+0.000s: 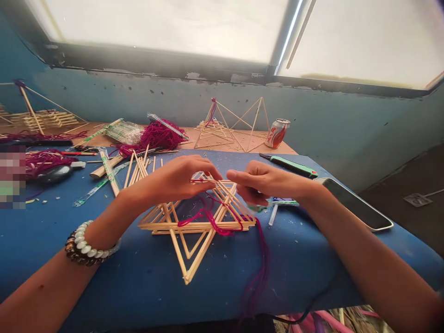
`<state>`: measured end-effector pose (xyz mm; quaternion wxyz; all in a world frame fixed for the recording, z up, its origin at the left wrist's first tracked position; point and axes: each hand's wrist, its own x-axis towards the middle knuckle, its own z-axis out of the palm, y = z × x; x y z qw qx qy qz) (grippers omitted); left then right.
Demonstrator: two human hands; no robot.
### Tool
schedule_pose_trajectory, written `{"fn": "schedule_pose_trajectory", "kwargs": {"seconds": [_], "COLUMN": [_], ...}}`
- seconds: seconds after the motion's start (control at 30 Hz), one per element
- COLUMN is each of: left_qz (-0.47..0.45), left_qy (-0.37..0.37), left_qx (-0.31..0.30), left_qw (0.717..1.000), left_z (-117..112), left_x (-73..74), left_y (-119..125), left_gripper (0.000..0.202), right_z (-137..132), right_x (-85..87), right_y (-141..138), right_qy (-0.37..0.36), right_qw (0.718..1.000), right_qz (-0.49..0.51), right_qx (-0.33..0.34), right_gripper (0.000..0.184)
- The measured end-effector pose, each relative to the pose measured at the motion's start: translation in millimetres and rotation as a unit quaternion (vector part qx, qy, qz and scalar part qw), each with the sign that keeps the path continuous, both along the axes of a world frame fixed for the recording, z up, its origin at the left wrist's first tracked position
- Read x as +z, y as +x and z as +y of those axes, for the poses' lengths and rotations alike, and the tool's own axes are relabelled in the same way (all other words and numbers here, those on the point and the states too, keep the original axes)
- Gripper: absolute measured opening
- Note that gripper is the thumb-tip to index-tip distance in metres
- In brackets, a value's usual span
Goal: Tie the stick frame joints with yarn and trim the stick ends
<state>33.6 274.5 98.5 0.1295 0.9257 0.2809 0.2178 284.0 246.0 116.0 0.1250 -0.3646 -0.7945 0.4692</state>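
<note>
A star-shaped frame of thin wooden sticks (194,222) lies on the blue cloth (138,273) in front of me. Magenta thread (211,219) runs across the frame and hangs off the front edge. My left hand (180,178) rests over the frame's far point, fingers pinched on the thread and a stick there. My right hand (263,182) is beside it, fingers curled and pinching the other end of the short taut thread between both hands.
Loose sticks (137,169), a tangle of magenta yarn (157,134) and packets of sticks lie at the back left. A stick pyramid (222,125), a drink can (276,133), a green utility knife (293,166) and a phone (357,203) sit to the right.
</note>
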Motion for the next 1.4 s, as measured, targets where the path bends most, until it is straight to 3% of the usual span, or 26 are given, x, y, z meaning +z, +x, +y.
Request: {"fn": "schedule_pose_trajectory", "kwargs": {"seconds": [0.1,0.27,0.37,0.5,0.57,0.63,0.7,0.77,0.83,0.93,1.0,1.03,1.1,1.17,1.3,1.4], "left_qz": [0.006,0.031,0.055,0.044,0.029,0.018,0.016,0.017,0.011,-0.037,-0.071,-0.074,-0.046,0.004,0.055,0.057], "left_qy": [0.010,0.035,0.037,0.037,0.049,0.059,0.059,0.051,0.029,-0.004,-0.020,-0.031,-0.059,-0.082,-0.116,-0.146], "left_qx": [-0.022,-0.074,-0.079,-0.030,0.011,0.045,0.062,0.067,0.078,0.105,0.136,0.151,0.176,0.178,0.152,0.124], "left_qw": [1.000,0.996,0.995,0.998,0.998,0.997,0.996,0.996,0.996,0.994,0.988,0.985,0.981,0.981,0.980,0.980], "left_z": [-1.3,-9.7,-14.3,-9.6,-4.0,1.5,5.8,9.4,13.4,20.9,24.3,24.8,23.1,19.1,12.6,13.6], "left_x": [-1.0,-3.4,-2.3,4.1,7.3,9.1,8.9,8.1,8.1,11.5,15.1,16.9,19.4,20.1,17.9,15.4], "left_y": [1.9,8.3,9.6,-0.3,-7.6,-12.9,-15.3,-16.5,-19.9,-32.5,-42.6,-46.4,-49.6,-47.0,-37.2,-35.2], "left_gripper": [0.024,0.028,0.027,0.028,0.028,0.027,0.028,0.030,0.036,0.047,0.042,0.039,0.033,0.033,0.043,0.038], "right_z": [-0.8,3.4,0.1,-5.6,-7.9,-12.0,-18.7,-25.9,-29.2,-21.0,-10.0,-4.7,2.8,5.4,3.6,3.2], "right_x": [9.7,9.5,10.1,18.8,22.7,23.3,20.4,16.5,13.7,9.8,4.5,1.1,-5.8,-11.5,-18.9,-21.8], "right_y": [9.3,16.0,14.2,17.9,24.9,32.0,34.6,30.3,21.3,8.7,4.8,4.2,4.1,4.2,2.0,-0.4], "right_qy": [-0.024,0.037,-0.001,-0.075,-0.117,-0.179,-0.249,-0.285,-0.251,-0.064,0.071,0.106,0.101,0.056,0.057,0.087], "right_qw": [0.999,0.995,0.991,0.981,0.981,0.971,0.942,0.919,0.935,0.990,0.993,0.987,0.982,0.984,0.987,0.986], "right_qz": [-0.029,-0.076,-0.132,-0.167,-0.138,-0.073,0.028,0.128,0.176,0.125,0.045,-0.005,-0.100,-0.144,-0.138,-0.129], "right_qx": [0.022,-0.050,0.012,0.059,0.074,0.140,0.224,0.240,0.176,0.027,-0.083,-0.117,-0.123,-0.084,-0.053,-0.052], "right_gripper": [0.078,0.064,0.053,0.041,0.045,0.047,0.048,0.049,0.050,0.052,0.055,0.055,0.056,0.056,0.053,0.051]}}
